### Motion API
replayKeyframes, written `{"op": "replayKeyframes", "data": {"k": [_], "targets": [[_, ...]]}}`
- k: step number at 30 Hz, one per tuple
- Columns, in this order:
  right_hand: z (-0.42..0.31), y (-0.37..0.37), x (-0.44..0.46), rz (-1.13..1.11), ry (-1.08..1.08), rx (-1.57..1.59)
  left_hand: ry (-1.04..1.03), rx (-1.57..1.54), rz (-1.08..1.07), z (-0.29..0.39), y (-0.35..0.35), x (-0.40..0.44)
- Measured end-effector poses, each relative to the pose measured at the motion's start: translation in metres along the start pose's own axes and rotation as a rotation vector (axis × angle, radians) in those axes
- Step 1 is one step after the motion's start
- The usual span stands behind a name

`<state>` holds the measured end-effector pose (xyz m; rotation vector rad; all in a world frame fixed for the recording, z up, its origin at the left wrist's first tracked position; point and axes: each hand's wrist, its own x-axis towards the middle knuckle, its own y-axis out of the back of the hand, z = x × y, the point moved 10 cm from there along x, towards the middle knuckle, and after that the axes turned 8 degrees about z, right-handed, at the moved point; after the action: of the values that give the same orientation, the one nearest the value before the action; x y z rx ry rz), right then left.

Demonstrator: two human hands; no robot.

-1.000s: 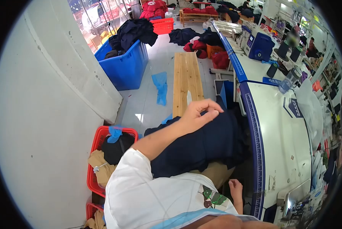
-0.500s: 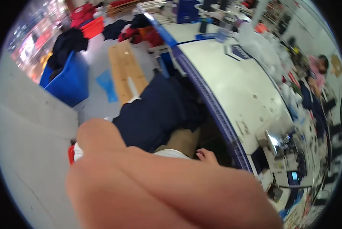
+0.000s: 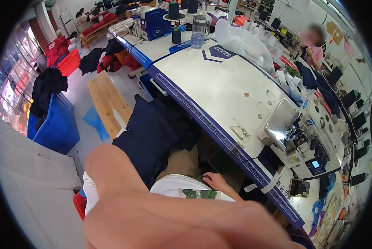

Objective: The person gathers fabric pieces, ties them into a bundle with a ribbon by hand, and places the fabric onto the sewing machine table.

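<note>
Very close to the lens, my left hand (image 3: pixel 194 224) and bent arm fill the lower part of the view. The fingers are too near and blurred to make out, and I see nothing held there. My right hand (image 3: pixel 214 180) is low beside my lap, near the table's edge, its fingers loosely apart with nothing visible in them. Dark navy cloth (image 3: pixel 146 135) lies across my legs, over khaki trousers (image 3: pixel 179 162). To the right, an overlock sewing machine (image 3: pixel 306 141) with a lit small screen stands on the white worktable (image 3: pixel 223 89).
A ruler strip (image 3: pixel 194 106) runs along the table's edge. On the table stand a water bottle (image 3: pixel 198 31), thread cones (image 3: pixel 174 10) and a phone (image 3: pixel 298 188). A wooden bench (image 3: pixel 109 97) and blue bin (image 3: pixel 59 124) are at left. A person (image 3: pixel 314 47) sits behind machines.
The view has turned and sharpened, so the table and sewing machine sit further left in it. My left arm still crosses the bottom. My right hand stays low by the lap.
</note>
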<state>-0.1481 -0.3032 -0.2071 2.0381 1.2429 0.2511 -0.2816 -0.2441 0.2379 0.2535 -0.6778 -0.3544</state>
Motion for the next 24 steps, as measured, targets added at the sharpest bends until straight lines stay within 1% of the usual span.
{"op": "replayKeyframes", "data": {"k": [8, 13, 15, 16, 17, 18, 19, 20, 21, 22, 23, 24], "targets": [[-0.023, -0.005, 0.011, -0.044, 0.012, -0.013, 0.019, -0.037, -0.055, -0.005, 0.002, -0.015], [-0.023, -0.012, 0.021, -0.069, 0.032, -0.024, 0.079, -0.043, -0.073, -0.01, 0.01, -0.042], [-0.021, -0.02, 0.021, -0.099, 0.026, -0.041, 0.129, -0.039, -0.058, -0.024, 0.016, -0.061], [-0.026, -0.019, 0.023, -0.099, 0.038, -0.051, 0.178, -0.014, -0.009, -0.038, 0.026, -0.074], [-0.032, -0.021, 0.027, -0.096, 0.094, -0.088, 0.251, 0.037, 0.089, -0.059, 0.044, -0.094], [-0.035, -0.025, 0.031, -0.097, 0.122, -0.069, 0.358, 0.142, 0.255, -0.084, 0.069, -0.117], [-0.039, -0.03, 0.036, -0.132, 0.115, -0.08, 0.507, 0.339, 0.492, -0.116, 0.107, -0.156], [-0.052, -0.03, 0.039, -0.151, 0.149, -0.073, 0.753, 0.594, 0.813, -0.169, 0.141, -0.216], [-0.069, -0.028, 0.043, -0.158, 0.15, -0.043, 0.825, 1.086, 0.895, -0.193, 0.16, -0.258], [-0.08, -0.033, 0.049, -0.176, 0.188, -0.036, 1.064, 1.605, 0.764, -0.223, 0.162, -0.304], [-0.087, -0.038, 0.055, -0.174, 0.199, -0.044, 1.527, 1.177, 0.639, -0.263, 0.158, -0.337], [-0.099, -0.044, 0.061, -0.196, 0.219, -0.037, 1.11, 1.469, 0.914, -0.294, 0.128, -0.389]]}}
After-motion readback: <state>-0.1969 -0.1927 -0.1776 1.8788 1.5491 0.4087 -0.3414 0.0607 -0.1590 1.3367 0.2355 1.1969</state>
